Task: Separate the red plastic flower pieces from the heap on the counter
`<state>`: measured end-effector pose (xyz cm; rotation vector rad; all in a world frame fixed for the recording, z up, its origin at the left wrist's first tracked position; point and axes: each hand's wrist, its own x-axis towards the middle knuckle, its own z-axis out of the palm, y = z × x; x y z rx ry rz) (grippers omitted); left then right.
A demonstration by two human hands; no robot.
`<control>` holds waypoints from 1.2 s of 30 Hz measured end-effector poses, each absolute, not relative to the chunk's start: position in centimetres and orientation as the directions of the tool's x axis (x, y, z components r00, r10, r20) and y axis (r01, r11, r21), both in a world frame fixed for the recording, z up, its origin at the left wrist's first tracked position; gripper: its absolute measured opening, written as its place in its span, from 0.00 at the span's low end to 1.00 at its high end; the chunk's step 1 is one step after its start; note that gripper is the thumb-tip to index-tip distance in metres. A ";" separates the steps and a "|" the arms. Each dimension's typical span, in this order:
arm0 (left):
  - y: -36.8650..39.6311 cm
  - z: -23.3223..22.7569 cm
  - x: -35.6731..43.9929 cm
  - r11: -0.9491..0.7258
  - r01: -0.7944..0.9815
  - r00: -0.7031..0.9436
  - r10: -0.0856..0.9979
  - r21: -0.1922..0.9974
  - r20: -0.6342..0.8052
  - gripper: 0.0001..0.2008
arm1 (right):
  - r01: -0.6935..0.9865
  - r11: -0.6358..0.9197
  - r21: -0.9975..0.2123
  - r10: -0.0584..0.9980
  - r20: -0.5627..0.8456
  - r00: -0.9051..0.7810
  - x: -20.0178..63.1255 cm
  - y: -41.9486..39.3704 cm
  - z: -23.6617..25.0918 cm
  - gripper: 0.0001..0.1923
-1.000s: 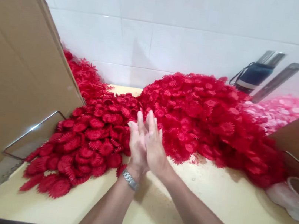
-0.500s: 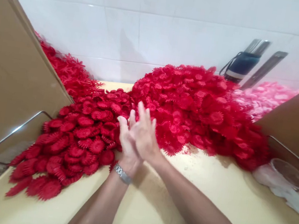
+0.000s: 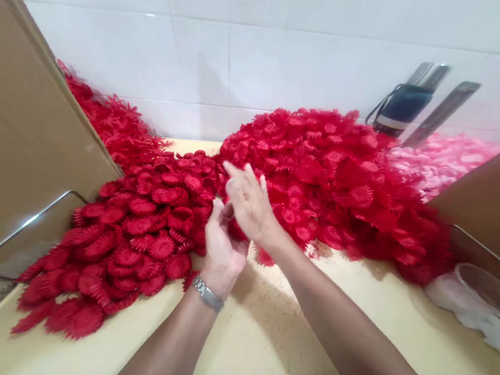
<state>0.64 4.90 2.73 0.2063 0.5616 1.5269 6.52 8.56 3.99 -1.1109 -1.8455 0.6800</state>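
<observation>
My left hand [image 3: 224, 249] is turned palm up in front of the heaps, its fingers curled around a red flower piece [image 3: 235, 230] that shows only in part. Just above it is my right hand [image 3: 250, 203], fingers stretched and slightly apart, partly covering the left hand's fingers. To the left lies a heap of dark red fringed flower pieces [image 3: 130, 232]. A larger pile of red flower pieces [image 3: 318, 172] rises behind and to the right of my hands.
Cardboard panels [image 3: 21, 115] flank the table [image 3: 265, 334]. A dark blue bottle [image 3: 403, 107] and a metal strip [image 3: 444, 113] stand against the tiled wall. Pink pieces [image 3: 451, 158] lie at the back right, with a clear plastic container [image 3: 488, 289] nearer the front.
My hands were pressed together palm to palm. They have now parted: the right has lifted slightly off the left, whose fingers have curled.
</observation>
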 end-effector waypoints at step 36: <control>4.8 2.2 -0.3 0.134 -0.845 0.050 0.984 0.517 -0.173 0.31 | 0.402 0.387 -0.830 0.915 0.293 -0.277 4.8 2.1 2.4 0.40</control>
